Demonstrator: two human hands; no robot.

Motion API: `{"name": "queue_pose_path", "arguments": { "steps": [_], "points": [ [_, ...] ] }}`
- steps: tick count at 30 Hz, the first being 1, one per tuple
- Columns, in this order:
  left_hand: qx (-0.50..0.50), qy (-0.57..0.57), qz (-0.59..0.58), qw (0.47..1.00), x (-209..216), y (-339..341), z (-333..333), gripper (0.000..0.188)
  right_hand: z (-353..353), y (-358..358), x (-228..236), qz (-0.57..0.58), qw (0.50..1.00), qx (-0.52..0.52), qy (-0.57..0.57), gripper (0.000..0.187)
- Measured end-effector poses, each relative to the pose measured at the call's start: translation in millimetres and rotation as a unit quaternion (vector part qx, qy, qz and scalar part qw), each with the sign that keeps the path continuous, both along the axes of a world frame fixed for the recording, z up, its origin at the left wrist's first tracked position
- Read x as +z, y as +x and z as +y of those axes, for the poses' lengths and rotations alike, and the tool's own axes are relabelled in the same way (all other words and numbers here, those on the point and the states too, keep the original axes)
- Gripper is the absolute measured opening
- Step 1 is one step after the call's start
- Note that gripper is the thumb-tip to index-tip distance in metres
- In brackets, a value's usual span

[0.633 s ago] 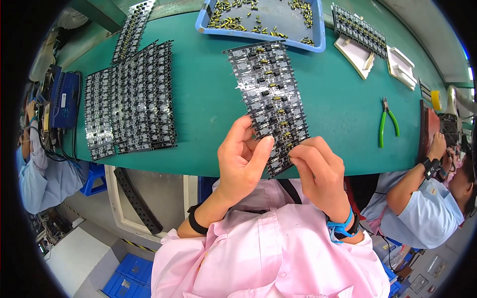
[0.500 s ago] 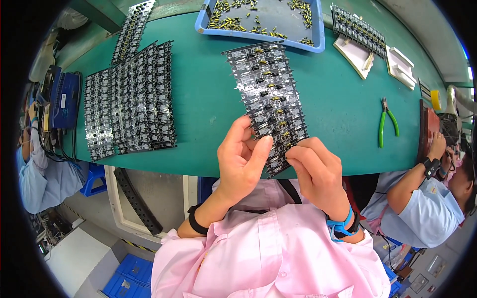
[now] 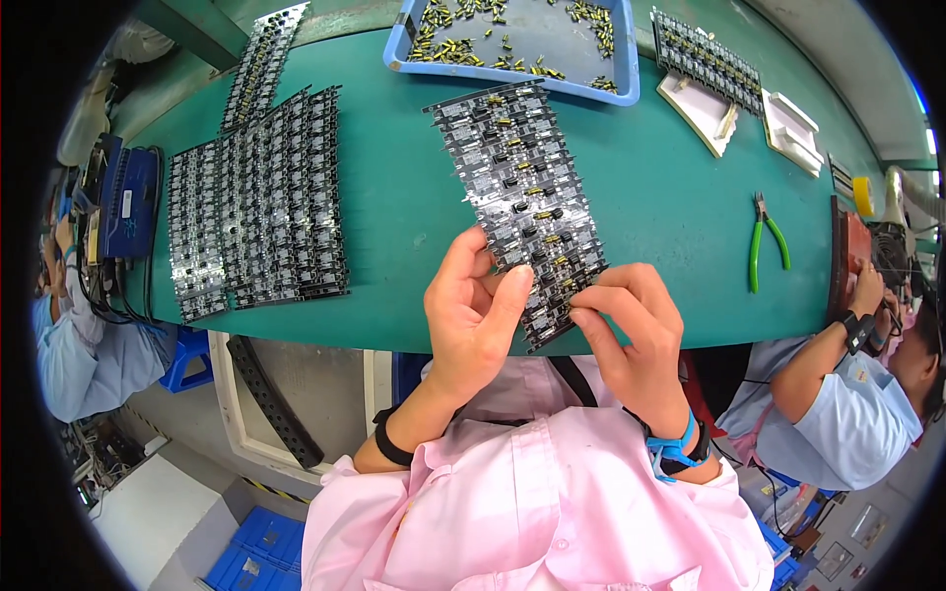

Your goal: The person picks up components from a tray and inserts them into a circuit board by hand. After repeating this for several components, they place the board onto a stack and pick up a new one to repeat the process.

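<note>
My left hand (image 3: 471, 320) is closed on a long black circuit board panel (image 3: 517, 187), its thumb on top near the lower left edge and its fingers underneath. The panel is tilted above the table, its far end close to a blue tray. Rows of small yellow-and-black cylindrical components run down its middle. At the lower right edge of the panel is my right hand (image 3: 636, 325), thumb and forefinger pinched close to the board. Whatever lies between those fingertips is too small to make out.
The blue tray (image 3: 512, 75) holds many loose yellow-and-black components. Several similar panels (image 3: 281, 197) lie at left, another panel (image 3: 705, 59) at far right on white blocks. Green-handled cutters (image 3: 757, 246) lie at right. Two people in blue sit at either side of the green table (image 3: 394, 246).
The panel has shifted slightly left and tilted, with my left hand moving along. The thumb and forefinger of my right hand have spread a little at the panel's edge.
</note>
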State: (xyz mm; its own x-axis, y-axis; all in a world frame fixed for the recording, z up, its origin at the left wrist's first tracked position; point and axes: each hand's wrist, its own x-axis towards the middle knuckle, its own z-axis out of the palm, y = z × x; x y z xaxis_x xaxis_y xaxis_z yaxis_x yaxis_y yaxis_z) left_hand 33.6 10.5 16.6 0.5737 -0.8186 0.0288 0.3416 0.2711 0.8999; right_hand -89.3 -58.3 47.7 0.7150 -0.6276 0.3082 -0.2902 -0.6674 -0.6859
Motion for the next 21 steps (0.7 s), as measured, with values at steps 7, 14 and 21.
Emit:
{"name": "queue_pose_path", "arguments": {
  "steps": [7,14,21],
  "points": [
    [0.002,-0.003,-0.011,1.0,0.7,0.4,2.2,0.032,2.0,5.2,5.1,-0.001,0.99,-0.138,0.038,0.034],
    [0.006,0.002,-0.019,1.0,0.9,-2.1,2.2,0.031,1.1,-2.8,-11.3,-0.086,0.899,-0.062,0.425,0.034],
    [0.008,0.02,-0.027,0.999,-1.1,-0.4,3.0,0.031,0.2,1.4,-13.2,-0.119,0.877,-0.06,0.461,0.034]
  ]
}}
